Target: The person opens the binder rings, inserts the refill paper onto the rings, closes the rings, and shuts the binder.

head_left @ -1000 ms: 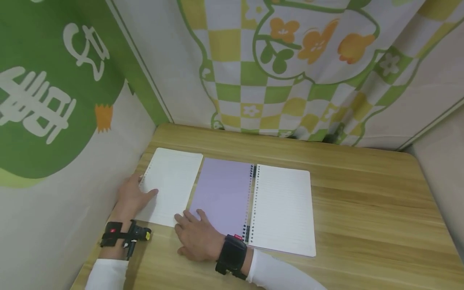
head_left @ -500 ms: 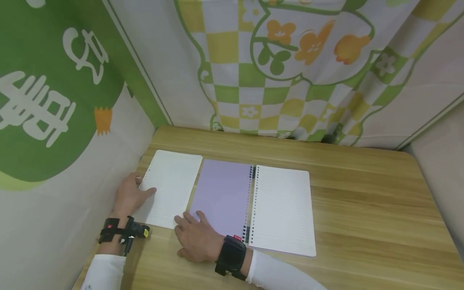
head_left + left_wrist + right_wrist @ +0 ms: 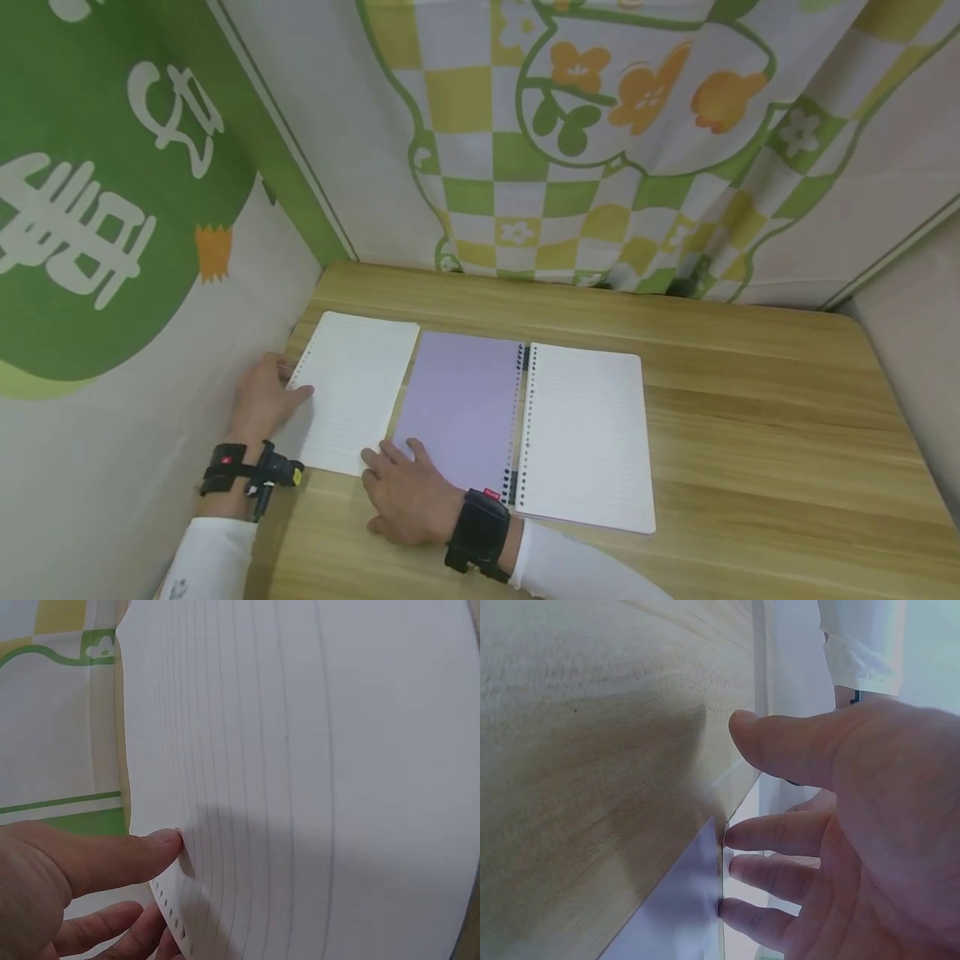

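A stack of white lined loose-leaf paper [image 3: 356, 375], punched along its left edge, lies left of an open loose-leaf notebook. The notebook shows a purple sheet [image 3: 461, 400] on its left side and white lined pages [image 3: 588, 433] on its right. My left hand [image 3: 262, 398] is at the stack's punched edge; in the left wrist view its thumb [image 3: 124, 859] reaches over the paper while the other fingers lie beyond the holes. My right hand [image 3: 408, 492] rests with spread fingers at the near gap between stack and purple sheet; its fingertips meet the paper's edge [image 3: 731, 900].
Dark binding rings [image 3: 513, 483] join the notebook's two sides. Wood-grain table [image 3: 765, 433] extends to the right. A pale wall [image 3: 135, 467] stands close beside the left arm, and a patterned curtain [image 3: 525, 200] hangs behind the table.
My left hand has slid slightly left, its thumb covering less of the paper. The right hand stays in place, as do the paper stack and the notebook.
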`<control>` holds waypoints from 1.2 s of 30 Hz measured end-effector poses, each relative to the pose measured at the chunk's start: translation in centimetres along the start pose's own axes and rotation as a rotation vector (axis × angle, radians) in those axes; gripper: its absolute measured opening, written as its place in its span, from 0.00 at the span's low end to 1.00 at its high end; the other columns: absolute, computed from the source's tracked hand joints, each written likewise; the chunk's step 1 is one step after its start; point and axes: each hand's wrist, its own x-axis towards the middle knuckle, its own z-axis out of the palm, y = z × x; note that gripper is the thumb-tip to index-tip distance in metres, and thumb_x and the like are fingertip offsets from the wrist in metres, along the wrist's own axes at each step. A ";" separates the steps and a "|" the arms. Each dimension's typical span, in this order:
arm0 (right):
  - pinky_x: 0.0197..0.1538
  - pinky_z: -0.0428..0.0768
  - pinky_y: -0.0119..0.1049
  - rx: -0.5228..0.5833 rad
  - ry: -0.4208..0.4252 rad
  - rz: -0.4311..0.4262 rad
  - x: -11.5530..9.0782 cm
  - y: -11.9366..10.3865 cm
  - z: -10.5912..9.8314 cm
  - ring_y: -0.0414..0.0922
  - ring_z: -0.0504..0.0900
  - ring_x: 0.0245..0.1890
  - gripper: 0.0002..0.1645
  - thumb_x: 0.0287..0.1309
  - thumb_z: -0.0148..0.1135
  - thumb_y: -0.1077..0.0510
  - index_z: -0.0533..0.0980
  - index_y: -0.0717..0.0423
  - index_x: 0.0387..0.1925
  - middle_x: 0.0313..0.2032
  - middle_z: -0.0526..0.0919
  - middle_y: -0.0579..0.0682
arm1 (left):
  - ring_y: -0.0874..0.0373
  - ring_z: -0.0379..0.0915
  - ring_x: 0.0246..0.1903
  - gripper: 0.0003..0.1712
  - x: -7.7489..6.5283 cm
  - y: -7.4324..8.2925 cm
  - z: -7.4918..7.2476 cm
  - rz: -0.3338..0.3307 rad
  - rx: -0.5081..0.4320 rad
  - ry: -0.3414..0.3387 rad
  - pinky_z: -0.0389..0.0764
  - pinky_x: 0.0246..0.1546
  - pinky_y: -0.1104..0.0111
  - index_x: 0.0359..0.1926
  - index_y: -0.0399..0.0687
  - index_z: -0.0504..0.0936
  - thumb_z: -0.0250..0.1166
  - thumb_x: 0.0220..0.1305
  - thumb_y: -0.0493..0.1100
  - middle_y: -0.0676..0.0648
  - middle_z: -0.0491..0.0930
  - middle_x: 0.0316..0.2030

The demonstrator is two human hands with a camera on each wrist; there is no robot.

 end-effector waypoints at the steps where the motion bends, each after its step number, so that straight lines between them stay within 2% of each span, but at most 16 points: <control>1: 0.79 0.65 0.52 0.002 0.000 -0.001 0.0 0.0 0.0 0.48 0.61 0.81 0.41 0.72 0.60 0.30 0.72 0.46 0.75 0.81 0.63 0.44 | 0.28 0.74 0.53 0.39 -0.1 0.0 -0.1 0.003 0.004 0.004 0.80 0.46 0.42 0.69 0.22 0.67 0.73 0.65 0.38 0.21 0.76 0.57; 10: 0.79 0.64 0.52 0.012 0.000 0.009 0.0 0.1 0.0 0.49 0.61 0.82 0.41 0.72 0.60 0.30 0.72 0.47 0.75 0.81 0.63 0.45 | 0.27 0.76 0.54 0.36 -0.3 0.5 -0.1 0.028 0.037 0.028 0.81 0.47 0.41 0.66 0.23 0.71 0.75 0.64 0.38 0.21 0.78 0.57; 15: 0.78 0.65 0.52 0.055 0.019 0.015 -0.1 0.2 0.0 0.50 0.62 0.81 0.36 0.72 0.62 0.31 0.76 0.46 0.71 0.80 0.65 0.44 | 0.31 0.80 0.50 0.32 0.5 -0.3 -0.1 0.054 0.006 0.055 0.81 0.40 0.50 0.63 0.24 0.74 0.75 0.64 0.38 0.24 0.82 0.52; 17: 0.78 0.66 0.52 0.071 0.019 0.012 -0.1 0.2 0.0 0.50 0.63 0.80 0.35 0.72 0.62 0.32 0.77 0.45 0.69 0.79 0.66 0.44 | 0.33 0.82 0.47 0.29 0.8 -0.9 -0.3 0.046 -0.019 0.041 0.81 0.36 0.56 0.60 0.26 0.77 0.75 0.65 0.39 0.26 0.84 0.50; 20: 0.77 0.67 0.52 0.083 0.011 0.008 -0.1 0.2 0.0 0.50 0.63 0.80 0.33 0.72 0.62 0.32 0.78 0.43 0.68 0.79 0.66 0.43 | 0.35 0.84 0.45 0.27 1.2 -1.6 -0.8 0.015 -0.051 -0.016 0.80 0.33 0.62 0.57 0.28 0.79 0.74 0.67 0.44 0.27 0.85 0.50; 24: 0.77 0.67 0.51 0.109 -0.009 0.012 -0.1 0.3 0.0 0.50 0.61 0.81 0.33 0.72 0.62 0.32 0.77 0.41 0.70 0.80 0.64 0.42 | 0.36 0.83 0.46 0.27 1.4 -2.2 -1.2 -0.036 -0.069 -0.068 0.80 0.33 0.64 0.57 0.29 0.81 0.73 0.69 0.47 0.26 0.84 0.52; 27: 0.77 0.67 0.50 0.116 -0.015 0.015 0.0 0.3 0.0 0.50 0.61 0.82 0.34 0.72 0.62 0.32 0.76 0.41 0.71 0.81 0.63 0.42 | 0.37 0.83 0.46 0.24 1.2 -2.3 -1.3 -0.039 -0.061 -0.047 0.79 0.33 0.64 0.54 0.29 0.83 0.72 0.69 0.46 0.27 0.85 0.51; 32: 0.77 0.68 0.49 0.102 -0.012 0.010 0.2 0.2 0.0 0.50 0.61 0.81 0.34 0.72 0.62 0.32 0.76 0.41 0.71 0.81 0.63 0.41 | 0.37 0.82 0.45 0.17 0.7 -2.2 -1.2 -0.001 -0.020 0.031 0.78 0.35 0.61 0.49 0.31 0.87 0.71 0.69 0.43 0.29 0.86 0.47; 34: 0.77 0.67 0.50 0.113 -0.015 0.003 0.2 0.3 0.1 0.50 0.61 0.82 0.34 0.72 0.61 0.32 0.75 0.41 0.71 0.82 0.62 0.42 | 0.35 0.81 0.47 0.17 0.6 -2.2 -1.3 -0.005 -0.016 0.031 0.79 0.37 0.57 0.49 0.31 0.87 0.69 0.71 0.43 0.28 0.86 0.49; 36: 0.78 0.67 0.51 0.153 -0.015 -0.005 0.2 0.6 0.1 0.51 0.59 0.82 0.34 0.73 0.61 0.33 0.74 0.40 0.73 0.83 0.60 0.43 | 0.31 0.80 0.52 0.19 0.6 -2.3 -1.6 -0.013 -0.030 -0.008 0.82 0.42 0.50 0.53 0.30 0.85 0.65 0.75 0.44 0.25 0.83 0.54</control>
